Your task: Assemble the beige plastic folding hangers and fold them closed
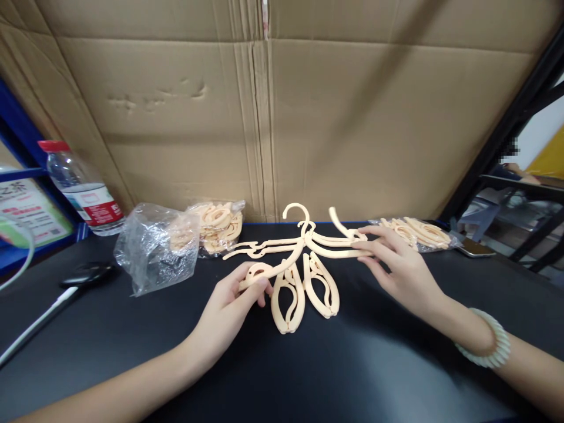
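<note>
A cream plastic folding hanger (304,244) with a hook on top lies on the black table (308,370) in the middle. My left hand (229,305) pinches the end of its left arm. My right hand (396,264) has its fingers closed on the end of the right arm. Two oval loop pieces (304,291) lie just below the hanger, between my hands. A pale bead bracelet (491,343) is on my right wrist.
A crumpled clear bag (154,247) and a bag of cream parts (218,223) lie at the left. More cream parts (418,232) sit at the right, with a phone (473,248) beside them. A water bottle (81,188) stands far left. A cardboard wall (282,117) rises behind.
</note>
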{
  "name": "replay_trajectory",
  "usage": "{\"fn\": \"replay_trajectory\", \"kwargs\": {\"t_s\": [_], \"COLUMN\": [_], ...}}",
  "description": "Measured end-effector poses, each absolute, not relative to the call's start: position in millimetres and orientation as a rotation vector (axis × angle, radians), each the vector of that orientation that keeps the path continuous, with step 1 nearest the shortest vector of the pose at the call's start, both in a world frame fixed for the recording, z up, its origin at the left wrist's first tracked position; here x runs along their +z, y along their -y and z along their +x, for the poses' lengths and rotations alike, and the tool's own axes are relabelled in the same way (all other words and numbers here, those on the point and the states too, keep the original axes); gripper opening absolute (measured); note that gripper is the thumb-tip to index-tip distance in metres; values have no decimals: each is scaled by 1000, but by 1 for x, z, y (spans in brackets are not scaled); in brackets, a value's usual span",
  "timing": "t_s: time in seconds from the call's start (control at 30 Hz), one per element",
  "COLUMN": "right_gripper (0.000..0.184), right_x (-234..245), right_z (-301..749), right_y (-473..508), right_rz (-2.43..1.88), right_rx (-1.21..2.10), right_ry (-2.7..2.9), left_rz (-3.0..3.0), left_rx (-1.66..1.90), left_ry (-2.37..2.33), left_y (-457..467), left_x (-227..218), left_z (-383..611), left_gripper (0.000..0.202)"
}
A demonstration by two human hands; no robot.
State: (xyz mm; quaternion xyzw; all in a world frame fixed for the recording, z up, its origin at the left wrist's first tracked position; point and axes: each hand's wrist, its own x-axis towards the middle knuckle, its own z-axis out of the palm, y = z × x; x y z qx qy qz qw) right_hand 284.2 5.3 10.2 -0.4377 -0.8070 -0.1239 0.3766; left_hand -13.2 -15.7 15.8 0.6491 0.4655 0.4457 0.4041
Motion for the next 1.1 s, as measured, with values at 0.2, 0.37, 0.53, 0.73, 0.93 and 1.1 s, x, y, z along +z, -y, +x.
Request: {"fn": "replay_trajectory", "kwargs": {"t_s": [0.2, 0.37, 0.53, 0.73, 0.93, 1.1], "right_gripper": [29, 26, 25, 27, 32, 25], "right_x": [8, 6, 10, 12, 10, 15], "right_z": [286, 288, 291, 281, 267, 260], "right_y": [-13, -19, -19, -11, -2, 11], "right_rz": [-1128, -1043, -990, -957, -891, -789], "right_rx": [280, 616, 858, 1096, 1253, 1389], "right_ry": [1849, 1743, 1611, 1480, 1430, 1683], "left_rz": [1649, 1546, 1345, 1238, 1287, 1287], "left_rx": [1142, 1201, 1286, 1295, 1206, 1200], "left_ry": [-1171, -1187, -1215, -1061, -990, -987], "left_y": [16, 17, 15, 16, 25, 30], "left_x": [16, 15, 11, 10, 11, 14], "left_z": [-14, -13, -13, -9, -3, 1], "left_gripper": [25, 19, 37, 44, 26, 25]}}
